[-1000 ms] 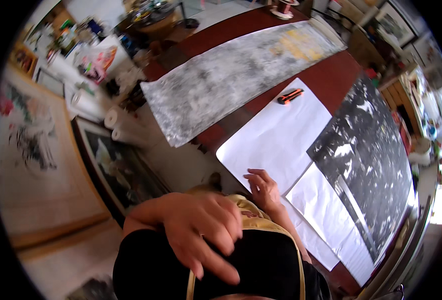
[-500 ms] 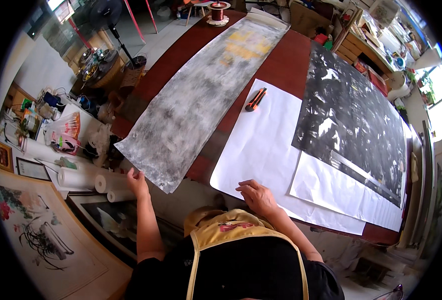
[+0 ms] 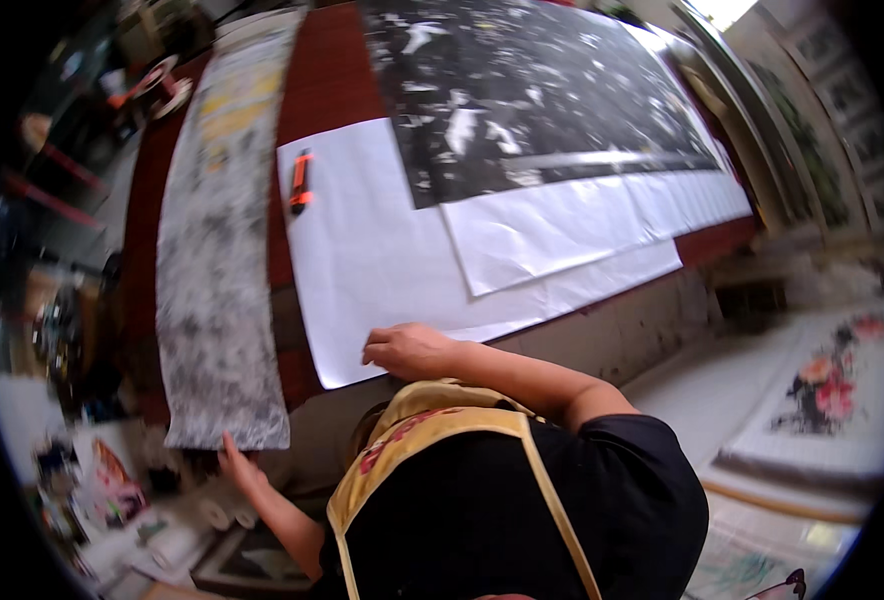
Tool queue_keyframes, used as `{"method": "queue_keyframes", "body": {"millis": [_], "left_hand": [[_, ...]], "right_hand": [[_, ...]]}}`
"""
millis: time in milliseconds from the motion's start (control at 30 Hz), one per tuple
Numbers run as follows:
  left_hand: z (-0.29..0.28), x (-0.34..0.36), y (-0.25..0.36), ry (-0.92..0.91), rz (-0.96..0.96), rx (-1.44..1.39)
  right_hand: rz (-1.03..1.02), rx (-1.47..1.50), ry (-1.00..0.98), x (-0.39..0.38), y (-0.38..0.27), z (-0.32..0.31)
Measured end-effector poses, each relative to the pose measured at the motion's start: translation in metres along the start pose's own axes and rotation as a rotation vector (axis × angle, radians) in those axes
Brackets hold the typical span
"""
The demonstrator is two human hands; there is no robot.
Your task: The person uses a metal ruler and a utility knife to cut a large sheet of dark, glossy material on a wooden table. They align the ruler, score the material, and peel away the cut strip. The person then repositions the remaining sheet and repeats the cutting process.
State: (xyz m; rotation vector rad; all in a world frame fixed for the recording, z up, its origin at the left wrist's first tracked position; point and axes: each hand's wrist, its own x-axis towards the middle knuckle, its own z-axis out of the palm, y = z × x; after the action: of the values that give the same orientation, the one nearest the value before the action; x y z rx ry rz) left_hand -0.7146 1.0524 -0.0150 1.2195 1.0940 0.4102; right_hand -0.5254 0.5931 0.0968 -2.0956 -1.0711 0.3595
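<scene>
A long strip of mottled grey paper (image 3: 217,300), with yellow patches toward its far end, lies along the left of the dark red table. My left hand (image 3: 242,468) is closed at its near edge, thumb on top; the other fingers are partly hidden. My right hand (image 3: 410,348) hangs over the near edge of a white paper sheet (image 3: 347,270), fingers loosely bent and nothing in them. On that sheet lies an orange and black utility knife (image 3: 302,182). Farther right, a large black sheet with white flecks (image 3: 542,80) overlaps more white paper (image 3: 562,230), a metal ruler (image 3: 612,160) along its near side.
A copper-coloured spool (image 3: 157,92) stands at the far left of the red table (image 3: 327,70). White paper rolls (image 3: 177,545) and a framed picture (image 3: 252,570) are at the lower left. A flower painting (image 3: 832,385) lies at the right. Tall panels (image 3: 762,140) lean beyond the table.
My view has swung to the right, so the table appears turned. My left hand has come onto the strip's near edge. The right hand stays by the white sheet's edge.
</scene>
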Motion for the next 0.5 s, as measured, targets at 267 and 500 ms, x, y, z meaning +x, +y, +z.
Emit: {"method": "queue_keyframes", "body": {"millis": [267, 500], "left_hand": [[0.043, -0.044, 0.041, 0.118, 0.241, 0.216], [0.019, -0.028, 0.108, -0.213, 0.635, 0.141]], "right_hand": [[0.09, 0.045, 0.001, -0.006, 0.004, 0.0], [0.042, 0.096, 0.059, 0.002, 0.018, 0.002]]}}
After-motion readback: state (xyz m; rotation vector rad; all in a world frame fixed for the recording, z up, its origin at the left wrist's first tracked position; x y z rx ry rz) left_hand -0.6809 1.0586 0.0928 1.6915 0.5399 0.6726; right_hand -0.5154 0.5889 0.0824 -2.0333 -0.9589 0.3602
